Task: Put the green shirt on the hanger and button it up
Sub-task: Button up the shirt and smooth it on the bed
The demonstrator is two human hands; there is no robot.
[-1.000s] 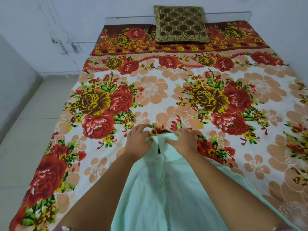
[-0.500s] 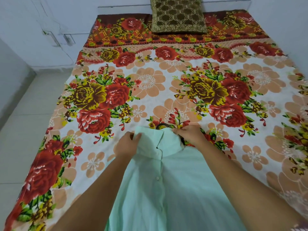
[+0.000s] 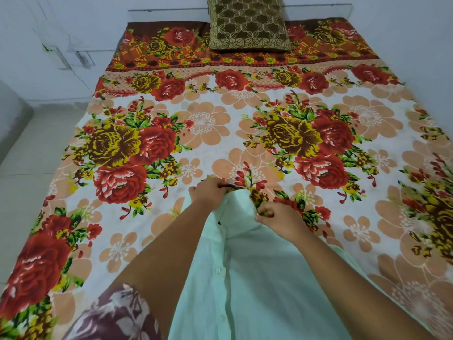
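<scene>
Bed: floral sheet fills most of the view. A pillow lies at the far end by the white wall, with pale floor on your left.
Shirt: the shirt lies front up on the near part of the sheet. Its collar points away from you and buttons run down the middle.
Hanger: only a dark hook bit of the hanger shows, just past the collar top. The rest is under cloth.
Left hand: your left hand has its fingers curled on the collar's top left, right at the hook. Can't tell if it holds the hook too.
Right hand: your right hand pinches the collar's right tip, thumb and finger pressed together on the cloth.
Grip vs shirt: both hands are at the collar end, and the shirt body runs back toward you between your forearms.
Sleeve: patterned maroon sleeve at bottom left.
</scene>
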